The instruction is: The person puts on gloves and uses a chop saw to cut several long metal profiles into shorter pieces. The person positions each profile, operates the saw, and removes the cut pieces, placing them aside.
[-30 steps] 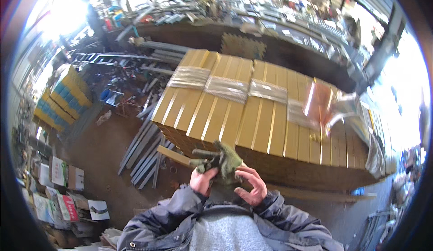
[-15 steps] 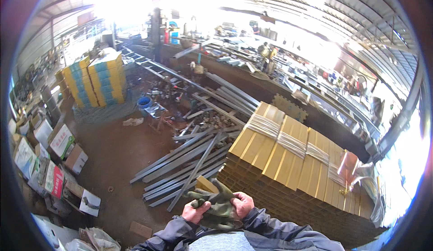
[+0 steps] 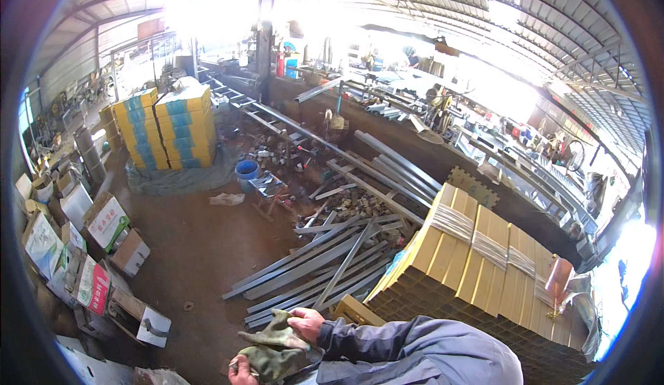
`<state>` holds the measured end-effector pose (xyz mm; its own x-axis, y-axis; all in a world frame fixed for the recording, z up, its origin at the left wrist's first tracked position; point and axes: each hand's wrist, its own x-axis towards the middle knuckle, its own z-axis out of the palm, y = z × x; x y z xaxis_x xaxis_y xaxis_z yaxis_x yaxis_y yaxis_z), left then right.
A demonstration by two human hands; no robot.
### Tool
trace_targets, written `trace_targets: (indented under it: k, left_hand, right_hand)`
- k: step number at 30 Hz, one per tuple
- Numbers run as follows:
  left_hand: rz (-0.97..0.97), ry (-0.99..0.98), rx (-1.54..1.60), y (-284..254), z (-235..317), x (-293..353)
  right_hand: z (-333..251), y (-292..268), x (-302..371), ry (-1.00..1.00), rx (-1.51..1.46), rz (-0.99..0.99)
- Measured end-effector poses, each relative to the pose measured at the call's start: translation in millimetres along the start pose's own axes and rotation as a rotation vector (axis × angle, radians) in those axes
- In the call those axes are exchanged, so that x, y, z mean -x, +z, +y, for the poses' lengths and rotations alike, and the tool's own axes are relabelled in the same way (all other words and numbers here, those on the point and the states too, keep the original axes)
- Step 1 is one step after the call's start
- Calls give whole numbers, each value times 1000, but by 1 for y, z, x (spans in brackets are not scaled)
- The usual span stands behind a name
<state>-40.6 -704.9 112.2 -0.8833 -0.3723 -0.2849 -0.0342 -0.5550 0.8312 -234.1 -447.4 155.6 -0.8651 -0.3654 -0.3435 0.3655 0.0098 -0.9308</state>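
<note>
A dark green work glove (image 3: 277, 343) hangs loosely stretched between my two bare hands, low in the view. My right hand (image 3: 307, 324) pinches its upper right edge, fingers closed. Nearer the bottom edge, my left hand (image 3: 242, 372) is closed on the lower left part of the glove and is partly cut off by the frame. Whether one glove or a pair is bunched there, I cannot tell. Just beyond my right sleeve lies a short yellow block-like piece (image 3: 356, 310), beside the stack of yellow rectangular tubes (image 3: 477, 264).
Loose grey metal profiles (image 3: 297, 264) lie on the floor ahead, with a ladder (image 3: 249, 107) farther off. Opened cardboard boxes (image 3: 107, 222) line the left side. A blue bucket (image 3: 247, 171) and tall yellow-and-blue stacks (image 3: 183, 129) stand beyond.
My hands and the glove have moved left and down. The glove, upright and bunched before, is now spread between them. The view has turned, so the surroundings sit farther right.
</note>
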Motion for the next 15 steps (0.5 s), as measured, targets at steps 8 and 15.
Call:
trace_targets:
  k: [8, 15]
  left_hand:
    - [442, 290, -352, -27, 117, -124]
    - [74, -36, -450, -42, 193, -278]
  right_hand:
    - [-66, 65, -177, -292, 1028, -189]
    - [-92, 213, -280, -327, 640, -555]
